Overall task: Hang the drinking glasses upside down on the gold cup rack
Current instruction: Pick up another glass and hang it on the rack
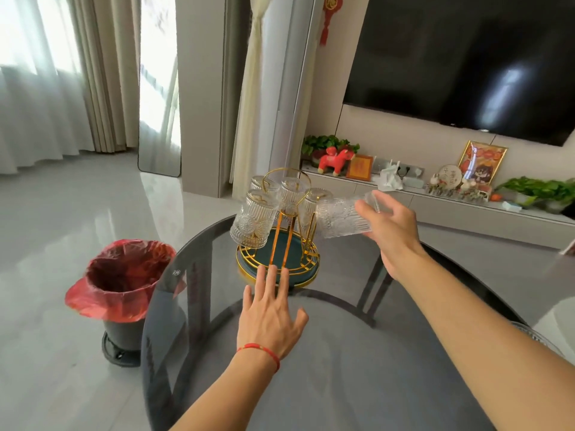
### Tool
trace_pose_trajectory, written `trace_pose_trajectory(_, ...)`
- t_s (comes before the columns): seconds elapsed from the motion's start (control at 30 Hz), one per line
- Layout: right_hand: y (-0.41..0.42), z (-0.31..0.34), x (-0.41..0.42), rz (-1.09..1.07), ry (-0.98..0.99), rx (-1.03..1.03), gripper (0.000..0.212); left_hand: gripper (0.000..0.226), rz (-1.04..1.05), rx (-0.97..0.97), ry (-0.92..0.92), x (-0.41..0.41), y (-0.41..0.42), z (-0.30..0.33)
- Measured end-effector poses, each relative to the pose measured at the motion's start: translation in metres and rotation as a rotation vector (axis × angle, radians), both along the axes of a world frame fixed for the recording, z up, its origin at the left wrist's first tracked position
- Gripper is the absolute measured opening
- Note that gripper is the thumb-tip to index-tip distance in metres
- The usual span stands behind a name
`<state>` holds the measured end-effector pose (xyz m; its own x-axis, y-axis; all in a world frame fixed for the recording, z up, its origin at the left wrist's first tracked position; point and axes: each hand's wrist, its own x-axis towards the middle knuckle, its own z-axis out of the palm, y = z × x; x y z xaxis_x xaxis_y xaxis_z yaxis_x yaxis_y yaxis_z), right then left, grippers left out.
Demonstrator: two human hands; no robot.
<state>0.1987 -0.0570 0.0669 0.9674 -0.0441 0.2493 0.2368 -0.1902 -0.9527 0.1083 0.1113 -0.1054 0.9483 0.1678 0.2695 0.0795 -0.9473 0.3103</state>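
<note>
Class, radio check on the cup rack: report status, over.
Left hand open, fingertips at the rack base. Right hand holds a glass sideways beside the rack. Several glasses already hung. Nothing in the way.

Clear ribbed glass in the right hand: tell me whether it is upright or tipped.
Tipped. The clear ribbed glass lies nearly sideways in the right hand, its far end pointing toward the gold cup rack.

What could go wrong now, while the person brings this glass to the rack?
The glass in the right hand lies nearly sideways, close to a hung glass; they may knock together. The left hand only touches the rack's base with its fingertips, so the gold rack might slide on the glass table.
</note>
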Motion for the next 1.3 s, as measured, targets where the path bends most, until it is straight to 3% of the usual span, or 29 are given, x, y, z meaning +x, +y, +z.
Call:
trace_pose_trajectory(0.27,0.036,0.011,0.013,-0.072,-0.151,-0.379,0.068,0.085,-0.016,0.000,0.016,0.000,0.001,0.000)
trace_pose_trajectory(0.47,0.060,0.001,0.013,-0.010,-0.203,-0.585,0.068,0.085,-0.008,0.004,-0.001,-0.001,0.000,0.001)
trace_pose_trajectory(0.8,0.066,-0.027,0.016,0.003,-0.267,-0.725,0.060,0.084,-0.002,0.023,-0.003,-0.001,0.000,0.000)
trace_pose_trajectory(1.0,0.056,-0.027,0.006,0.110,-0.263,-0.724,0.074,0.084,0.014,0.033,0.004,-0.002,-0.001,0.001)
trace_pose_trajectory(1.3,-0.041,-0.051,-0.090,0.126,-0.269,-0.682,0.056,0.078,-0.016,0.151,-0.008,-0.014,-0.024,0.014)
